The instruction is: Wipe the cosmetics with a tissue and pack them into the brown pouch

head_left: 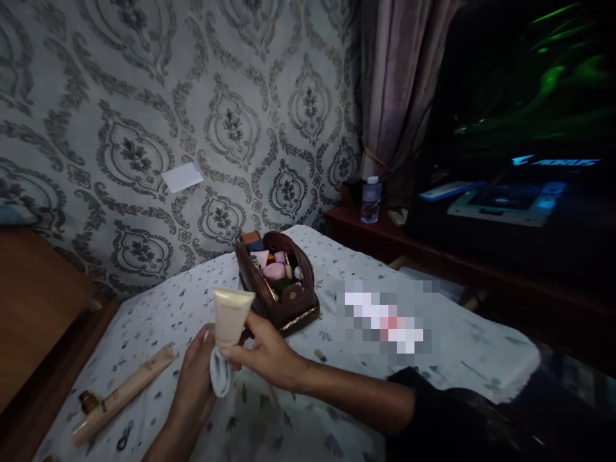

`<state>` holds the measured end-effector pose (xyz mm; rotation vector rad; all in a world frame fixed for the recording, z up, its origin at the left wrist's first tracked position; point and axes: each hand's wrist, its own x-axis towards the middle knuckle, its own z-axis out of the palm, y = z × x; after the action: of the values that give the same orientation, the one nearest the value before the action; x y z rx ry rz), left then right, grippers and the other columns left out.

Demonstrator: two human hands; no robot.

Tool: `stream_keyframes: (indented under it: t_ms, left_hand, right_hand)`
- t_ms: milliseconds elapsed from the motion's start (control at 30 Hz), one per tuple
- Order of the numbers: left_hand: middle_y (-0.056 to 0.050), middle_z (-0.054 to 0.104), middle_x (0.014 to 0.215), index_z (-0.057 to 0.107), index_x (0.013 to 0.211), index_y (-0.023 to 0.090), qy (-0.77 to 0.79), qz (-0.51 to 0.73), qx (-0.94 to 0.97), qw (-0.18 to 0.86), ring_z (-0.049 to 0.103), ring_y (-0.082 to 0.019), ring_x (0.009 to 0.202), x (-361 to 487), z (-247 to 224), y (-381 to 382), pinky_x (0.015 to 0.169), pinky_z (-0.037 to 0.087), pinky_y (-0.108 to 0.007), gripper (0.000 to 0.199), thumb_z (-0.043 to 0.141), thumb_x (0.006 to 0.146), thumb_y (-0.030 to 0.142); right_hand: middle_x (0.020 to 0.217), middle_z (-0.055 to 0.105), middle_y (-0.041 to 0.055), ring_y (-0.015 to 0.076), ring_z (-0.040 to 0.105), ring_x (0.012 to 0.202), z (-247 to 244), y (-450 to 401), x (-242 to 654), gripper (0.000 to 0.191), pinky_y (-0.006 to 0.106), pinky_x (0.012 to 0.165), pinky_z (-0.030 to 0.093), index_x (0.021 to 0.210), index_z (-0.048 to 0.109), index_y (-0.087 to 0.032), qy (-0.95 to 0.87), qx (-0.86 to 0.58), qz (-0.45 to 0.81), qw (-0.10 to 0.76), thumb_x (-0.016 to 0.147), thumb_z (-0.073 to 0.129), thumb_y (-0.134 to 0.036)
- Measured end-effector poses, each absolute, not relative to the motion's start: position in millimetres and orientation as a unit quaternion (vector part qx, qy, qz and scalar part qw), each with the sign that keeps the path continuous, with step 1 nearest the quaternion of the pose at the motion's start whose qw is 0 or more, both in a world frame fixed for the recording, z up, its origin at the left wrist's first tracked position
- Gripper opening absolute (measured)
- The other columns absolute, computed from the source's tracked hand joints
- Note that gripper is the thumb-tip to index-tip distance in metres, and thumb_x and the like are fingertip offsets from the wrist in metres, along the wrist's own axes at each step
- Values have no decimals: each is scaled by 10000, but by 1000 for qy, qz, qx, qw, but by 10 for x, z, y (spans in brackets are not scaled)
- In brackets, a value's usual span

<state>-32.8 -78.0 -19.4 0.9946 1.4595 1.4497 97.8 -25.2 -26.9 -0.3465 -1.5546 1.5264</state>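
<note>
My right hand is closed round a cream-coloured squeeze tube, its flat crimped end pointing up. My left hand is beside the tube's lower end, fingers curled and partly hidden. A folded white cloth hangs in a loop from between the fingers of that hand, just below the tube. Behind the hands an open brown cosmetic bag stands on the bed, packed with several small items, among them a pink rounded one.
A long beige tube and a gold cap lie left on the patterned white sheet. To the right is a blurred-out patch. A water bottle stands on the dark red ledge near the monitor. The patterned wall rises behind.
</note>
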Motion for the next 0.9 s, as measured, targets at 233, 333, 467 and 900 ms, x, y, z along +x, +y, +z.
stream_keyframes:
  t_ms: [233, 333, 467, 900]
  left_hand:
    - [11, 666, 682, 695, 1004, 236, 577, 457, 649, 191, 604, -160, 539, -184, 298, -174, 553, 424, -231, 271, 657, 810, 421]
    - [-31, 741, 853, 726, 1062, 284, 564, 429, 694, 128, 663, -218, 735, -127, 428, 114, 644, 449, -241, 297, 697, 780, 370]
    - [-48, 742, 1004, 731, 1078, 309, 569, 380, 728, 50, 673, -239, 866, -81, 379, 306, 708, 458, -247, 259, 628, 843, 344]
    - [-44, 682, 845, 657, 1244, 298, 555, 309, 769, -71, 632, -158, 637, -152, 177, 344, 561, 441, -226, 351, 452, 959, 306]
  right_hand:
    - [1108, 633, 67, 195, 584, 927, 307, 419, 1896, 479, 307, 787, 488, 1213, 544, -182, -693, -207, 454, 521, 810, 671, -409]
    - [890, 636, 22, 170, 563, 801, 552, 860, 2184, 354, 271, 712, 440, 1020, 636, -154, -772, -288, 312, 474, 766, 697, -394]
    - [717, 575, -21, 130, 487, 648, 750, 1413, 2305, 326, 231, 603, 333, 969, 678, -153, -819, -382, 167, 394, 754, 719, -394]
    - [787, 674, 20, 171, 574, 752, 907, 2484, 1663, 316, 234, 637, 350, 980, 770, -183, -942, -267, 24, 201, 671, 802, -240]
